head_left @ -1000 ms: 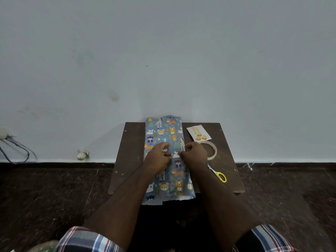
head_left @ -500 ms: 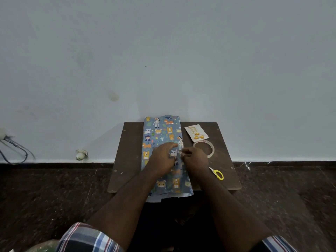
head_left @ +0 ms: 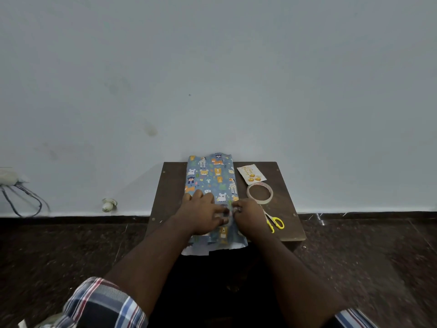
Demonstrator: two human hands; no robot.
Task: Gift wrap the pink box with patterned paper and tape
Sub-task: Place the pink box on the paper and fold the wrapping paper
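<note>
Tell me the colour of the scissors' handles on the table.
Yellow: the scissors lie at the table's right side, seen in the head view.

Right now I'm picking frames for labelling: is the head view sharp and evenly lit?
Head view: mostly sharp on the wrapped box, tape roll and scissors; motion blur where the left hand meets the right hand; light dim and soft, no glare; wide-angle bending at the floor line.

Glossy patterned paper [head_left: 212,176] – matt dark wooden table [head_left: 283,223], clear tape roll [head_left: 260,193].
</note>
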